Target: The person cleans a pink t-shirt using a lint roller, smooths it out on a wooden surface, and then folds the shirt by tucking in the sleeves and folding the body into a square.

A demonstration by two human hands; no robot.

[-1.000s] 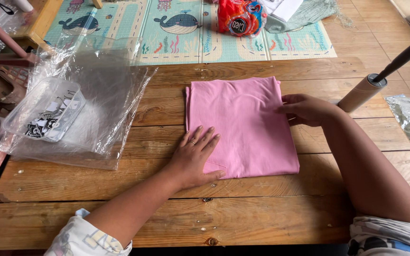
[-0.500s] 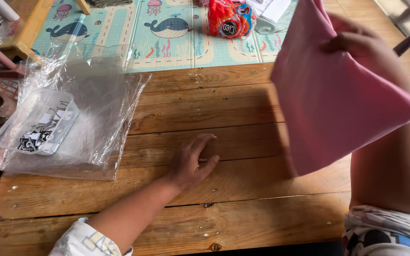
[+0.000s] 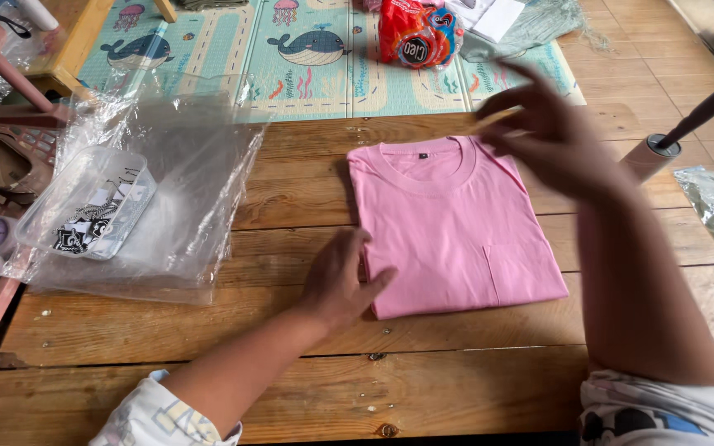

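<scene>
A folded pink T-shirt (image 3: 456,227) lies flat on the wooden table (image 3: 291,190), collar toward the far edge and a chest pocket facing up. My left hand (image 3: 342,279) rests with its fingers apart at the shirt's near left edge, touching it. My right hand (image 3: 547,132) hovers blurred above the shirt's far right corner, fingers spread, holding nothing that I can make out.
A stack of clear plastic bags (image 3: 167,198) lies at the left with a clear tray of small tags (image 3: 88,215) on it. A roller with a dark handle (image 3: 663,144) stands at the right. Beyond the table are a play mat (image 3: 307,58) and a red packet (image 3: 415,33).
The pink shirt was lifted by my right hand, turned over and laid down again with the collar and pocket up. My right hand has let go and risen.
</scene>
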